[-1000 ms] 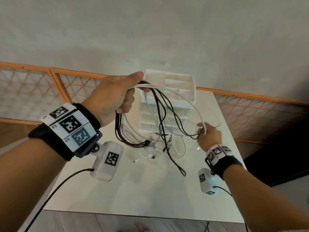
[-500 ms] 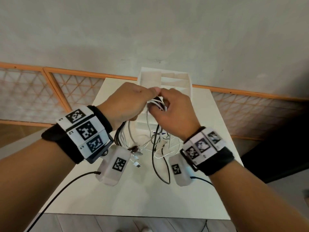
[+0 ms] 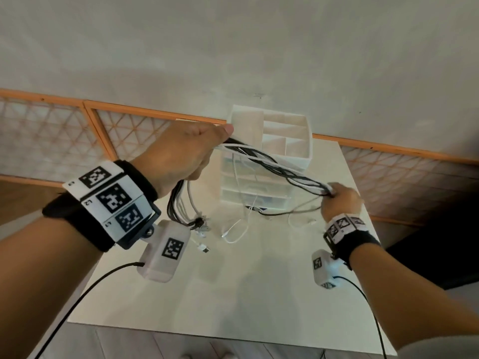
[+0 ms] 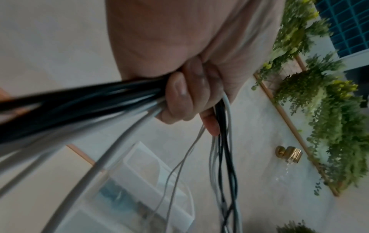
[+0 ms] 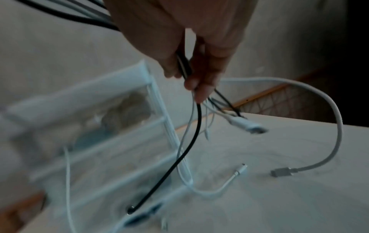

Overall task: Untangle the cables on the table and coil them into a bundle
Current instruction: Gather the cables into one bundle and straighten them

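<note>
Above the white surface [image 3: 233,294], both hands' grips clamp the cables [image 3: 274,164] stretched between them, so loose plug ends could snag the drawer box [image 3: 298,154] and tip it.

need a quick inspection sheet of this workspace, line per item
surface: white table, loose plug ends lying on it
job's things: black and white cables pulled into a strand between both hands, ends hanging down
clutter: white drawer organizer at the table's far side
hands: left hand grips the strand high; right hand grips it lower
cables: wrist camera leads trail off the near edge
surroundings: pale wall, orange lattice rail, greenery in the left wrist view
</note>
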Tool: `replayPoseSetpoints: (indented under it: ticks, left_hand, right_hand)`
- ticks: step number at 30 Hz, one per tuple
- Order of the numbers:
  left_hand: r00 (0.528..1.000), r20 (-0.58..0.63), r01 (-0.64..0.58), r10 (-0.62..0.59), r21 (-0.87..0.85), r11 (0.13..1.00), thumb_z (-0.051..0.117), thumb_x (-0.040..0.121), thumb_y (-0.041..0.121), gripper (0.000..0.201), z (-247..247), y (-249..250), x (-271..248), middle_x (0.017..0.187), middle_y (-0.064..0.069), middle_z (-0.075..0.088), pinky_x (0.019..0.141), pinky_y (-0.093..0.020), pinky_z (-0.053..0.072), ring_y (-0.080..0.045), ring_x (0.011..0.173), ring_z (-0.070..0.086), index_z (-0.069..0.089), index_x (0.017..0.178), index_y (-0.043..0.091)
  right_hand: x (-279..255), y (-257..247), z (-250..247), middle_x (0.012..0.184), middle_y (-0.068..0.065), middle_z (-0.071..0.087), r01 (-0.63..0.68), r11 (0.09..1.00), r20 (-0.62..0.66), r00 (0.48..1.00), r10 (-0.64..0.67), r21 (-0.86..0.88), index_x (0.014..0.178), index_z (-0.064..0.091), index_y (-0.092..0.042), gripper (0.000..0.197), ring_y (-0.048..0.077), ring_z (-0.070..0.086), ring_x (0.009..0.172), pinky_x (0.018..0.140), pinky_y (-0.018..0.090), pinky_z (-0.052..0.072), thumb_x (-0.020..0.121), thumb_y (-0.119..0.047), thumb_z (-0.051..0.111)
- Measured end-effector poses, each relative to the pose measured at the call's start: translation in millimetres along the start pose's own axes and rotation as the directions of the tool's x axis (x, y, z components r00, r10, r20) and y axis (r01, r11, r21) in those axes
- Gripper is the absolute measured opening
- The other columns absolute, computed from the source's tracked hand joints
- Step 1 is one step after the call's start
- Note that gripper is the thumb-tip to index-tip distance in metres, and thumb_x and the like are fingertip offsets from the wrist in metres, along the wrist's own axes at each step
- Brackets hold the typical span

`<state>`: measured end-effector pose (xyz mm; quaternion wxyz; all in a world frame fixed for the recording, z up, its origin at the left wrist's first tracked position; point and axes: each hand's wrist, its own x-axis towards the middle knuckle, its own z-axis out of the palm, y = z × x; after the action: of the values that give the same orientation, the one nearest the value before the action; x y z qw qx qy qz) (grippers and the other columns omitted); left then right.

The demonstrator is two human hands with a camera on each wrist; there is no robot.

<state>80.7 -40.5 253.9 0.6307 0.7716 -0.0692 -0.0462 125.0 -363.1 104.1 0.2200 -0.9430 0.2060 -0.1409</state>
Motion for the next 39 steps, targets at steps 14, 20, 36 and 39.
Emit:
replayPoseSetpoints:
  ticks: [14,20,36,39]
  left_hand:
    - [0.986,0.153,-0.137,0.071,0.481,0.866,0.05,0.097,0.05,0.057,47,-20,4,0.053,-0.003,0.049,0.055,-0.026,0.041,-0.013,0.048,0.045,0.061,0.077,-0.003]
    - [0.981,0.17,-0.179,0.099,0.561,0.808,0.044,0.097,0.053,0.057,48,-3,-2,0.045,0.007,0.04,0.054,-0.03,0.025,-0.007,0.044,0.038,0.042,0.063,0.008]
    - [0.868,0.196,0.31,-0.456,0.503,0.806,0.015,0.088,0.077,0.08,15,-91,27,0.04,0.001,0.032,0.055,-0.027,0.04,-0.017,0.041,0.033,0.05,0.066,0.009]
    - [0.884,0.125,0.341,-0.451,0.486,0.805,0.016,0.09,0.074,0.079,12,-96,37,0.041,0.001,0.033,0.06,-0.028,0.044,-0.019,0.048,0.038,0.054,0.067,0.009]
  right_hand:
    - [-76,-106,-52,0.061,-0.018,0.049,0.375,0.859,0.43,0.75,-0.503,0.349,0.108,0.059,-0.047,0.041,0.0,0.047,0.052,0.055,0.017,0.034,0.073,-0.056,0.078]
    - [-45,-75,-25,0.063,-0.003,0.062,0.304,0.953,0.475,0.837,-0.27,0.004,0.062,0.059,-0.024,0.036,0.019,0.06,0.065,0.054,0.027,0.039,0.087,-0.049,0.064]
    - [92,-49,-54,0.072,0.004,0.071,-0.066,0.933,0.011,0.998,0.067,0.355,0.078,0.066,-0.023,0.028,0.025,0.07,0.071,0.072,0.034,0.058,0.087,-0.05,0.068]
    - [118,-58,-61,0.074,0.001,0.074,-0.098,0.869,-0.004,0.994,0.114,0.486,0.08,0.067,-0.03,0.032,0.026,0.073,0.072,0.076,0.044,0.062,0.076,-0.061,0.066]
